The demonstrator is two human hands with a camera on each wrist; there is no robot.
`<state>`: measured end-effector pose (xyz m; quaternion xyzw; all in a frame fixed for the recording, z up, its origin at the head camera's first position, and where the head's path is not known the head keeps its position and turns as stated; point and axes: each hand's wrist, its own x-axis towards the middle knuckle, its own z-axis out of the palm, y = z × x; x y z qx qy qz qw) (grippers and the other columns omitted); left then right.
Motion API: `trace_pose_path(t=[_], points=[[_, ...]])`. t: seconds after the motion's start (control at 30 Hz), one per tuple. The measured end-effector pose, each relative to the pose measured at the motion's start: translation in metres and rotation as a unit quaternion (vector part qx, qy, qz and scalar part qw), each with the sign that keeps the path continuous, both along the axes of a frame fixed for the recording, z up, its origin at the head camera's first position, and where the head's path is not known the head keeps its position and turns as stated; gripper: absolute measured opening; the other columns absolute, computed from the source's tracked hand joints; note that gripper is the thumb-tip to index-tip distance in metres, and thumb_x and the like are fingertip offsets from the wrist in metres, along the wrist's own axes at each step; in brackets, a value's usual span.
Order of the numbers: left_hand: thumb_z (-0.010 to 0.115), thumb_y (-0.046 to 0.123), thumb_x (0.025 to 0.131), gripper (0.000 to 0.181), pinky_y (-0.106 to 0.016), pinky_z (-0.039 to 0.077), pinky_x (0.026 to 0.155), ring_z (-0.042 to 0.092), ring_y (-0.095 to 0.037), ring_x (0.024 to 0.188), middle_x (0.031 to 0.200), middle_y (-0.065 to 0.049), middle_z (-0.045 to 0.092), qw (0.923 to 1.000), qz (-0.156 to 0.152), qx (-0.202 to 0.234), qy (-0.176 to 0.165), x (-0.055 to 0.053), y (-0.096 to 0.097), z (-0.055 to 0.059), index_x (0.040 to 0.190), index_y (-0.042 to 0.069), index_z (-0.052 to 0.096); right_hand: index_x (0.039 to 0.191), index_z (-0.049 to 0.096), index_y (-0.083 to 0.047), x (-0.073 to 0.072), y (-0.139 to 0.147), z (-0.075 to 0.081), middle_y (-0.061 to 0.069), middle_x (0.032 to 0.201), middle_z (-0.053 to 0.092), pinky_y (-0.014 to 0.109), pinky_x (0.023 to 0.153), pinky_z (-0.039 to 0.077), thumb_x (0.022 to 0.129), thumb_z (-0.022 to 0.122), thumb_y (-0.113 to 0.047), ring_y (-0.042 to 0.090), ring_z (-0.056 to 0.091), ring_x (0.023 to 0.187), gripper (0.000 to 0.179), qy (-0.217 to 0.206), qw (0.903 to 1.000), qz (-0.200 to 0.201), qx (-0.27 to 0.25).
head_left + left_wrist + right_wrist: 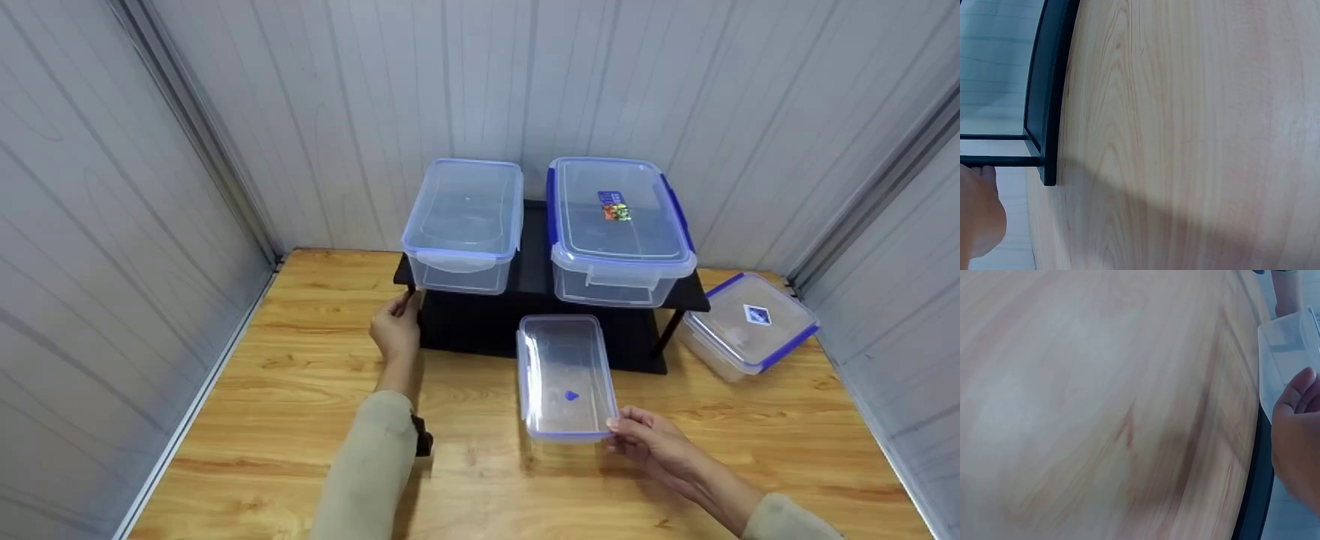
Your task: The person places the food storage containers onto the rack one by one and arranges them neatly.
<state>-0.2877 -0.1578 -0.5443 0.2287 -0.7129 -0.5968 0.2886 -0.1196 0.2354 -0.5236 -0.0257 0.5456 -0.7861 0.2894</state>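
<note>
My right hand (660, 450) pinches the near right corner of a clear, lidded food container (559, 360) with blue trim and a small blue drop-shaped plug. The container's far end is at the front of a black two-tier rack (534, 251), by the lower shelf. In the right wrist view, the thumb (1297, 385) lies against the container's side. At the rack's front left post (999, 161), my left hand (397, 330) grips it with the fingers partly hidden. Two lidded food containers stand on the upper shelf: a plain one (461, 217) at left and one with dark blue clips (622, 225) at right.
Right of the rack, another clear container (757, 322) with blue clips sits at an angle on the wood-grain surface (300, 420). Pale panel walls (360, 112) enclose the back and both sides. The rack's right front post (669, 334) stands near that container.
</note>
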Motion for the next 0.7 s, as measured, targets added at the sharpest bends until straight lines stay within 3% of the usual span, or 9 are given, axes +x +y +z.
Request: trace_pose_path(t=[0.07, 0.23, 0.7], points=[[0.082, 0.034, 0.077, 0.020, -0.029, 0.053, 0.076, 0.070, -0.016, 0.082, 0.084, -0.003, 0.075, 0.9997, 0.006, -0.022, -0.004, 0.000, -0.001, -0.001, 0.087, 0.017, 0.079, 0.094, 0.055, -0.009, -0.004, -0.007, -0.001, -0.001, 0.085, 0.064, 0.026, 0.080, 0.053, 0.096, 0.052, -0.004, 0.010, 0.060, 0.081, 0.006, -0.009, 0.9998, -0.015, 0.002], [0.082, 0.032, 0.077, 0.019, -0.028, 0.053, 0.075, 0.070, -0.016, 0.080, 0.084, -0.004, 0.075, 1.0000, -0.001, -0.006, -0.002, 0.000, 0.000, 0.001, 0.087, 0.016, 0.079, 0.096, 0.051, -0.007, -0.017, -0.021, -0.002, 0.001, 0.084, 0.065, 0.026, 0.079, 0.053, 0.094, 0.057, -0.006, 0.011, 0.061, 0.079, 0.006, -0.022, 0.9985, -0.048, 0.015], [0.082, 0.030, 0.076, 0.020, -0.028, 0.054, 0.073, 0.070, -0.017, 0.080, 0.085, -0.005, 0.075, 0.9999, -0.006, 0.010, 0.008, 0.001, 0.001, 0.001, 0.088, 0.014, 0.079, 0.093, 0.052, -0.005, -0.060, -0.062, -0.005, 0.004, 0.082, 0.062, 0.028, 0.079, 0.055, 0.091, 0.063, -0.007, 0.015, 0.062, 0.079, 0.012, 0.005, 0.9963, -0.083, 0.020]])
